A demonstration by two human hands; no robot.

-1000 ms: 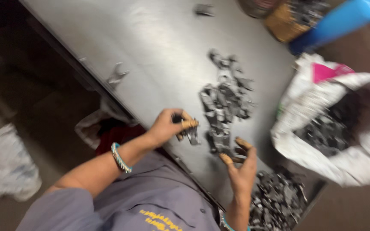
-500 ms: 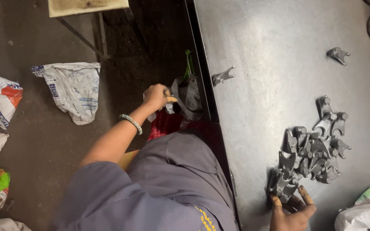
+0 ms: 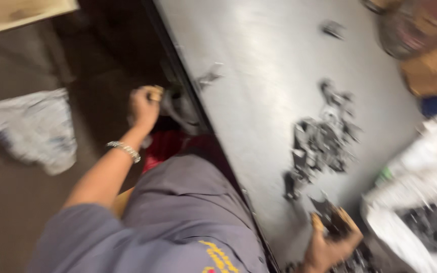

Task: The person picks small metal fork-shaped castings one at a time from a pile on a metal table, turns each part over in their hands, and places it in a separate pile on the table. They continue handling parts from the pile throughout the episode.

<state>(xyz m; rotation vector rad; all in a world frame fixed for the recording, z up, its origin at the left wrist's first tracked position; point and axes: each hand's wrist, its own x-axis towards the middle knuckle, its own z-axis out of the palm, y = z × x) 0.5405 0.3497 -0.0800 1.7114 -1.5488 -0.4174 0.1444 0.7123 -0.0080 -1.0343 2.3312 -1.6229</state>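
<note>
Since half a second ago my right hand lifted dark metal parts off the table edge, grasping them, while my left hand, below that edge, clenches a grey bag.

A crumpled white bag lies on the floor beside the grey metal table.

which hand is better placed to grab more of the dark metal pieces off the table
Right, probably. The right hand is over the table beside the pile of dark metal pieces, already curled around some. The left hand is off the table edge at a grey bag.
</note>
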